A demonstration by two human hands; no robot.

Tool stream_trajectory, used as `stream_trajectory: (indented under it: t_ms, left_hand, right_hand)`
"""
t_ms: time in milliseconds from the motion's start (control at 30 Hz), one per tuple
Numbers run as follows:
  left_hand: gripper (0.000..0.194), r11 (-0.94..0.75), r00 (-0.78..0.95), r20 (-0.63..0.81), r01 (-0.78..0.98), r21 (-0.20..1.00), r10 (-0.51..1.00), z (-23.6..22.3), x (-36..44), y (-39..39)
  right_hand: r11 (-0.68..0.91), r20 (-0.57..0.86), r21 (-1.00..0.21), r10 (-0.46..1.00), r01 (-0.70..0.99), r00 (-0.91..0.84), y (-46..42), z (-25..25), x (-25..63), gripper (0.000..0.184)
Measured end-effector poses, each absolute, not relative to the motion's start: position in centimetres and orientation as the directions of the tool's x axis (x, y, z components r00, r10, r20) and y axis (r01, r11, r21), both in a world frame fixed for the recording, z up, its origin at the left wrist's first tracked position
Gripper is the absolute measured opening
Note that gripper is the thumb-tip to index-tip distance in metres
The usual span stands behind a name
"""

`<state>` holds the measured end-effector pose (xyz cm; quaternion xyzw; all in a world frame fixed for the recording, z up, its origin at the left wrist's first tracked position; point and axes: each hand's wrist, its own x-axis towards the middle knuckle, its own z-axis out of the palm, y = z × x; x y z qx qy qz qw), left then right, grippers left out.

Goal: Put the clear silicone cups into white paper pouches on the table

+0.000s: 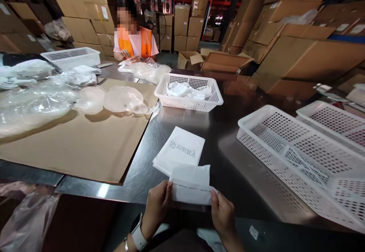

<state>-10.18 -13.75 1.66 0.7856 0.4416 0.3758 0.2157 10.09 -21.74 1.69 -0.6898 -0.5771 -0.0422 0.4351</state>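
My left hand (158, 202) and my right hand (224, 211) pinch the two sides of a white paper-like bag (190, 194) at the table's near edge. Its top part stands up a little and a lower strip looks folded across, with a thin line of small print. Just beyond it lies a stack of flat white bags (182, 147) with grey "beauty" lettering that reads upside down from here. The held bag overlaps the near corner of this stack. Both thumbs are on the near face; the fingers behind are partly hidden.
A white basket (186, 105) holds crumpled white bags. Larger white baskets (266, 111) stand at right. Clear plastic bags with round translucent contents (122, 99) lie on brown cardboard (85, 145) at left. Across the steel table (216, 160), a person in an orange vest (146, 41) handles white items.
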Motion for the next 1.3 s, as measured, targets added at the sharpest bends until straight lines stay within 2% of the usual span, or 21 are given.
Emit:
stream_trajectory:
  t_ms: [300,400,567,633,700,733,800,867,933,967,1067,1167,1300]
  left_hand:
    - [0.034,-0.556,0.330,0.451,0.579,0.597,0.829,1.2,-10.0,-13.7]
    - [0.034,-0.551,0.338,0.442,0.614,0.565,0.831,1.4,-9.8,-13.4]
    - [0.034,-0.532,0.362,0.421,0.738,0.415,0.832,1.9,-9.5,-12.9]
    - [0.030,-0.498,0.340,0.423,0.793,0.352,0.840,2.3,-9.3,-12.8]
    - [0.024,-0.503,0.318,0.499,0.812,0.295,0.806,3.0,-9.1,-12.7]
    - [0.023,-0.559,0.347,0.567,0.790,0.253,0.747,3.4,-8.8,-12.6]
    - [0.030,-0.751,0.502,0.669,0.648,0.130,0.549,4.0,-8.2,-12.2]
    - [0.037,-0.878,0.663,0.635,0.476,0.050,0.396,4.1,-7.4,-11.6]
    - [0.044,-0.888,0.736,0.530,0.454,0.076,0.421,3.5,-6.8,-11.0]
    - [0.049,-0.866,0.735,0.489,0.492,0.091,0.470,3.0,-6.6,-10.7]
    - [0.060,-0.815,0.707,0.449,0.572,0.090,0.546,1.4,-6.6,-10.2]
    - [0.061,-0.815,0.706,0.440,0.568,0.115,0.554,0.6,-7.0,-10.1]
    - [0.063,-0.820,0.731,0.386,0.552,0.150,0.563,1.0,-7.2,-10.1]
  right_hand:
    - [0.003,0.603,-0.431,0.745,0.903,0.285,-21.3,1.7,10.2,0.046]
    - [-0.030,0.622,-0.326,0.746,0.945,0.238,-20.9,1.8,10.2,0.051]
    - [-0.155,0.618,-0.080,0.767,0.985,0.171,-20.5,2.1,10.5,0.059]
    - [-0.212,0.596,-0.064,0.776,0.975,0.208,-20.5,2.6,10.6,0.056]
    - [-0.238,0.634,-0.094,0.734,0.967,0.242,-20.2,3.3,10.4,0.043]
    - [-0.217,0.671,-0.104,0.705,0.971,0.230,-20.0,3.6,10.3,0.038]
    - [-0.057,0.712,-0.067,0.696,0.996,0.087,-19.2,4.0,9.8,0.047]
    - [0.175,0.671,0.009,0.728,0.984,-0.136,-18.1,3.9,9.3,0.057]
    - [0.312,0.581,0.062,0.761,0.948,-0.288,-16.9,3.2,9.0,0.061]
    - [0.322,0.548,0.089,0.775,0.943,-0.316,-16.4,2.7,9.0,0.061]
    - [0.229,0.508,0.135,0.819,0.964,-0.266,-15.5,1.4,9.1,0.058]
    - [0.134,0.505,0.115,0.846,0.984,-0.174,-15.6,0.7,9.1,0.059]
    - [0.108,0.516,0.106,0.844,0.988,-0.148,-15.8,0.5,8.8,0.062]
